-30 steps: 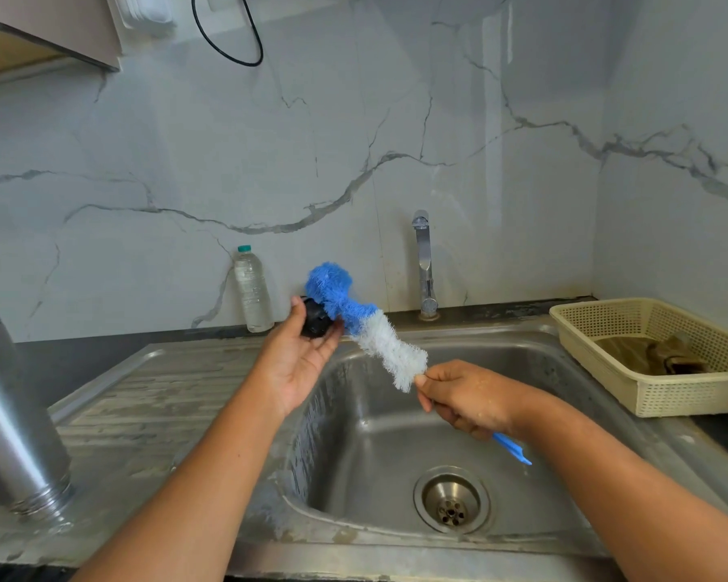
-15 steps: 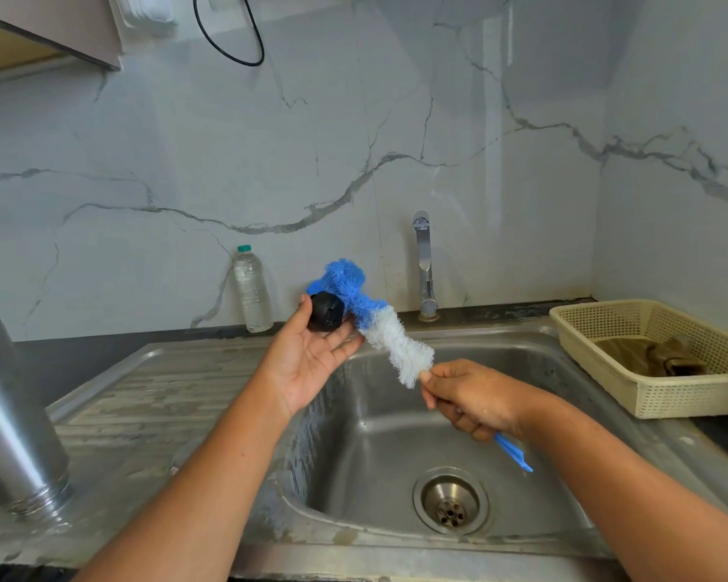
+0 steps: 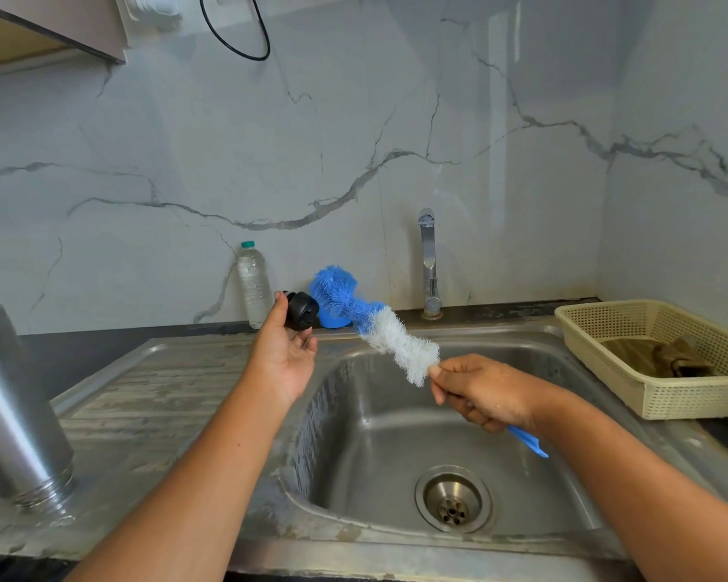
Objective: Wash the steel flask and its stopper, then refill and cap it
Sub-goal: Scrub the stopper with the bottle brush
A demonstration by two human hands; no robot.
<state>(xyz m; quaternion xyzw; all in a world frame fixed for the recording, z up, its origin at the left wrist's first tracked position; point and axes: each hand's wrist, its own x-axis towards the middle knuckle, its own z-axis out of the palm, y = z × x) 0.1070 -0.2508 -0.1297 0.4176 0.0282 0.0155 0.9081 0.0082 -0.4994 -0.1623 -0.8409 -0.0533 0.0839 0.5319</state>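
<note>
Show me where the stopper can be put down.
The ribbed drainboard is bare between the upturned flask and the basin. Its floor around the drain is bare too. Bottle and tap crowd the back ledge; the basket fills the right corner.

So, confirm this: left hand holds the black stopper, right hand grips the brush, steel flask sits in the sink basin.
Not right. The head view shows the steel flask on the drainboard left of the basin, not in it. The rest holds.

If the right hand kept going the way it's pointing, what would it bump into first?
Probably the black stopper held in the left hand: the right hand aims its brush up-left, bristles right beside it. Depth is unclear.
</note>
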